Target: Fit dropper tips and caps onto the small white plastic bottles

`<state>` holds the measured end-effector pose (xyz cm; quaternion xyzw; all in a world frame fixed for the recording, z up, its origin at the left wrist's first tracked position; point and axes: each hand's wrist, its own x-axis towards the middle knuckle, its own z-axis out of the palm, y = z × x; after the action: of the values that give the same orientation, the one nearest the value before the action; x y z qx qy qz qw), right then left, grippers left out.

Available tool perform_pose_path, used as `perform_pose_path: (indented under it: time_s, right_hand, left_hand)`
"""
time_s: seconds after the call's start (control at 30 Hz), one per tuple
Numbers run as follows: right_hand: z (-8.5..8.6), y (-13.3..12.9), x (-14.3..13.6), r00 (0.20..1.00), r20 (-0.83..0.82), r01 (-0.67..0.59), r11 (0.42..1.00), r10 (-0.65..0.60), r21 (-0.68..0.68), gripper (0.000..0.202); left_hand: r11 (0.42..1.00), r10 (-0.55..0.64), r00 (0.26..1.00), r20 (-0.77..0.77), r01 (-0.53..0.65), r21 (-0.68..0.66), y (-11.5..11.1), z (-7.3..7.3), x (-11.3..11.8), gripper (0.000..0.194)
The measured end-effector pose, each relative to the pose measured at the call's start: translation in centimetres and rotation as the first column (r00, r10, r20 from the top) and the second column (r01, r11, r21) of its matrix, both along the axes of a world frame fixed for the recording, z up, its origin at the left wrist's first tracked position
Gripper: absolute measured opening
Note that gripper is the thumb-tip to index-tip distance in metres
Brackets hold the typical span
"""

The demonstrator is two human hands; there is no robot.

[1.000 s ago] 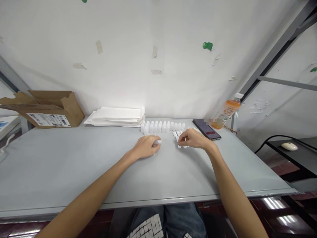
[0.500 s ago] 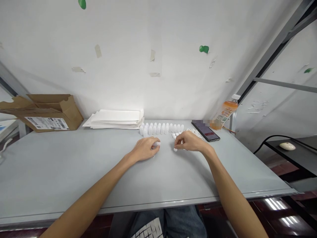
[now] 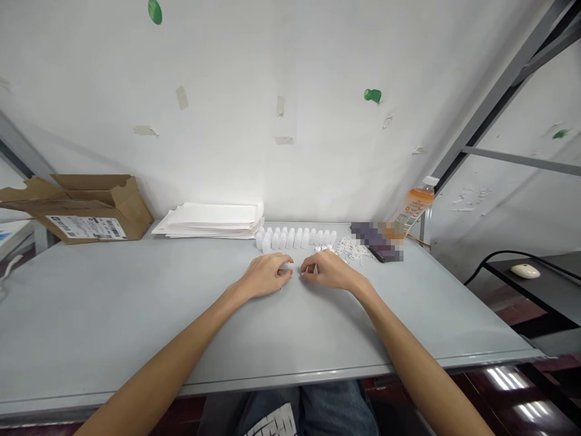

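My left hand (image 3: 267, 274) is curled round a small translucent white bottle (image 3: 285, 266), whose end shows between thumb and fingers. Just to the right, my right hand (image 3: 327, 269) is closed in a pinch, its fingertips facing the bottle. A speck of white at those fingertips looks like a small cap (image 3: 302, 274), mostly hidden. Behind both hands several matching small bottles (image 3: 290, 240) stand upright in rows. More white caps (image 3: 324, 248) lie just beyond my right hand, partly covered by it.
Small white plastic pieces (image 3: 351, 249) are heaped beside a phone (image 3: 379, 242). An orange drink bottle (image 3: 411, 209) leans at the back right. White sheets (image 3: 211, 219) are stacked at the back, with an open cardboard box (image 3: 100, 212) farther left on the grey table (image 3: 181, 315).
My right hand has moved left from the loose caps toward the bottle, carrying the small white cap. My left hand has stayed nearly still, holding the bottle.
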<state>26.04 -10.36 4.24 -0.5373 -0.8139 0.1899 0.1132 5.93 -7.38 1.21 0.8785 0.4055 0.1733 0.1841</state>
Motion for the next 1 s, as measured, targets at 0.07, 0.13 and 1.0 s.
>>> perform_pose_path:
  time_s: [0.07, 0.13, 1.0]
  right_hand:
    - [-0.06, -0.04, -0.18, 1.0, 0.025, 0.003, 1.0, -0.004, 0.009, 0.01]
    - [-0.2, 0.01, -0.29, 0.999, 0.038, 0.0, 1.0, -0.001, 0.022, 0.01]
    - [-0.82, 0.51, -0.6, 0.828, -0.559, 0.042, 0.999, -0.04, -0.009, 0.022]
  left_hand:
    - [1.0, -0.002, 1.0, -0.001, 0.002, 0.006, -0.01, 0.03, 0.02, 0.031]
    - [1.0, -0.004, 1.0, -0.002, 0.004, 0.008, 0.02, 0.02, 0.03, 0.031]
    - [0.994, -0.051, 0.963, 0.265, 0.073, -0.075, -0.1, 0.56, 0.18, 0.032]
